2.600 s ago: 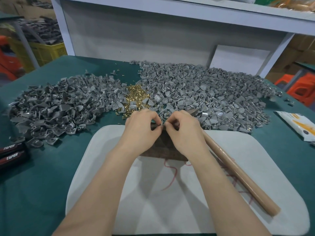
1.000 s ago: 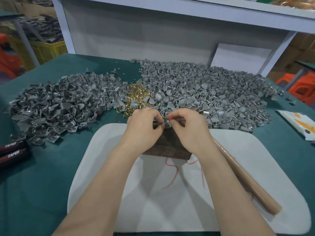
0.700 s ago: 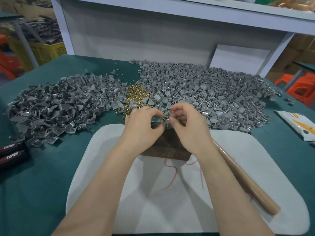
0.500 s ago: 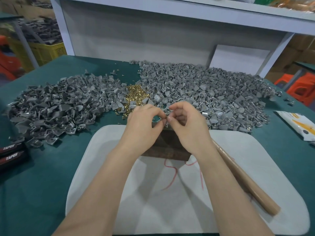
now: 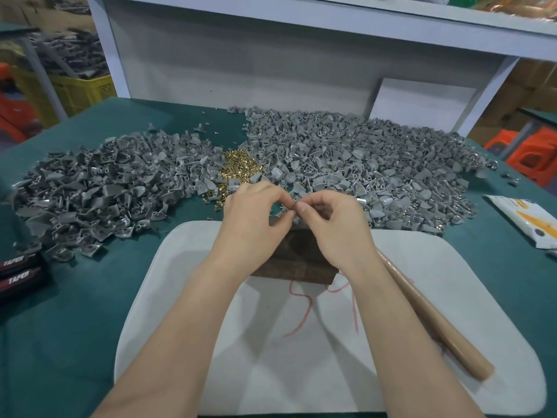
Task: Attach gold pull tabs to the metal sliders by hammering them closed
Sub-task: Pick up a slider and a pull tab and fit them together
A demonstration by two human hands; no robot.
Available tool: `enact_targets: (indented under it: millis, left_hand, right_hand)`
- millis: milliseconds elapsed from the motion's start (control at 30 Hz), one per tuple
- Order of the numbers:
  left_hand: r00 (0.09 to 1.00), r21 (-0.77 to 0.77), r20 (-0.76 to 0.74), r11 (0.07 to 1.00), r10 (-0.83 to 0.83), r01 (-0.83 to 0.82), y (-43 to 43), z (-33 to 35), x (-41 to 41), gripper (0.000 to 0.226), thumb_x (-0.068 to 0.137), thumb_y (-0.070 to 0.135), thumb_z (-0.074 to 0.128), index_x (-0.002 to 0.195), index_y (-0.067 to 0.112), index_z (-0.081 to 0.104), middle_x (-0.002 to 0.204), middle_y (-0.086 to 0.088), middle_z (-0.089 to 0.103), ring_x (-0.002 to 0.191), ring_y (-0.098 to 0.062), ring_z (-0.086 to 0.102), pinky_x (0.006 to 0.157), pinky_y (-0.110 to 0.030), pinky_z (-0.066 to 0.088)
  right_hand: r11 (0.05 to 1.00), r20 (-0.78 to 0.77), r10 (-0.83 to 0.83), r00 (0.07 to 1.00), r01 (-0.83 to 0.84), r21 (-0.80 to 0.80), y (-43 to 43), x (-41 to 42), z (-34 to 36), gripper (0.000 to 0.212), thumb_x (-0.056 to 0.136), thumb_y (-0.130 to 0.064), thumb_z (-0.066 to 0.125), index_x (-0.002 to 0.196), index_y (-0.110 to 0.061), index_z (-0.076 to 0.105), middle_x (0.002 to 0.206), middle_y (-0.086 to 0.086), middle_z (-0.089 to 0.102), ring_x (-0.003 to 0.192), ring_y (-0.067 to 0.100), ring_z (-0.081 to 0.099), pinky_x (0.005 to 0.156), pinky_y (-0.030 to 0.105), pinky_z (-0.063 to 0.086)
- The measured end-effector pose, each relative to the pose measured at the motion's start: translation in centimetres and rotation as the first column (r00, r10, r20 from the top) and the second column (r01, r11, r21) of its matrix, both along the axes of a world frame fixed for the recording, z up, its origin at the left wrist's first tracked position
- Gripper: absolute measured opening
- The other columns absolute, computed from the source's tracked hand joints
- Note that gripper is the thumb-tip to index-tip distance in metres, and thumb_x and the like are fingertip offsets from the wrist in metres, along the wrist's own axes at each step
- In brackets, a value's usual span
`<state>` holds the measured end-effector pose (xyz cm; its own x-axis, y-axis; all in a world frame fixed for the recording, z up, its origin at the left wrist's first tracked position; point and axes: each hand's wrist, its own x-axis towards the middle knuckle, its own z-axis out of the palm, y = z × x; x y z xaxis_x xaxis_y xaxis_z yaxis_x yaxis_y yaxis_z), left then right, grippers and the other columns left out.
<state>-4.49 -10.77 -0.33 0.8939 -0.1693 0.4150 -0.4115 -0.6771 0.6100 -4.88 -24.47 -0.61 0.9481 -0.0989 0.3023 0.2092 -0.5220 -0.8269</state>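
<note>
Fitting step: small gold-and-grey metal piece (image 5: 294, 211) pinched between left hand (image 5: 253, 220) and right hand (image 5: 334, 226) (details too tiny); next, probably down onto dark wooden block (image 5: 295, 260), then long brown-handled hammer (image 5: 437, 321).

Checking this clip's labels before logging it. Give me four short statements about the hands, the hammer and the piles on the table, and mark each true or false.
1. The left hand and the right hand pinch a small part together above the dark wooden block. True.
2. The right hand grips the hammer. False: it lies on the white mat, in neither hand.
3. The gold pieces lie between the left grey pile and the right grey pile. True.
4. The black boxes sit at the table's right edge. False: they sit at its left edge; a white packet lies on the right.
</note>
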Motion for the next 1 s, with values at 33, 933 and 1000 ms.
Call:
enact_targets:
  millis: [33, 933, 1000]
  left_hand:
    - [1.000, 0.003, -0.029, 1.000, 0.006, -0.006, 0.1, 0.0, 0.1, 0.010, 0.085, 0.027, 0.065, 0.094, 0.025, 0.065, 0.104, 0.007, 0.061, 0.110, -0.020, 0.049, 0.101, -0.044, 0.035]
    - [0.980, 0.098, -0.196, 0.995, 0.032, -0.013, 0.5, -0.3, 0.4, 0.012, 0.085, 0.028, 0.064, 0.080, 0.032, 0.054, 0.106, 0.002, 0.057, 0.109, -0.025, 0.045, 0.100, -0.044, 0.036]
    - [0.982, 0.106, -0.185, 0.994, 0.041, -0.022, 0.5, -0.4, 0.3, 0.012, 0.085, 0.029, 0.064, 0.080, 0.032, 0.054, 0.106, 0.003, 0.057, 0.108, -0.024, 0.045, 0.099, -0.044, 0.036]
  right_hand:
    - [1.000, 0.001, -0.014, 1.000, 0.014, -0.013, -0.1, 0.0, -0.1, 0.014, 0.088, -0.013, 0.063, 0.079, -0.024, 0.064, 0.079, -0.006, 0.068, 0.081, 0.013, 0.064, 0.083, 0.037, 0.052]
    - [0.833, 0.113, 0.016, 0.993, 0.050, -0.551, 1.2, -0.6, -0.2, 0.010, 0.092, -0.014, 0.054, 0.090, -0.008, 0.060, 0.098, 0.006, 0.051, 0.088, 0.025, 0.052, 0.077, 0.034, 0.038]
    - [0.806, 0.126, 0.026, 0.992, 0.054, -0.589, 1.3, -0.6, -0.1, 0.009, 0.093, -0.014, 0.053, 0.091, -0.008, 0.059, 0.099, 0.005, 0.051, 0.090, 0.025, 0.051, 0.076, 0.033, 0.035]
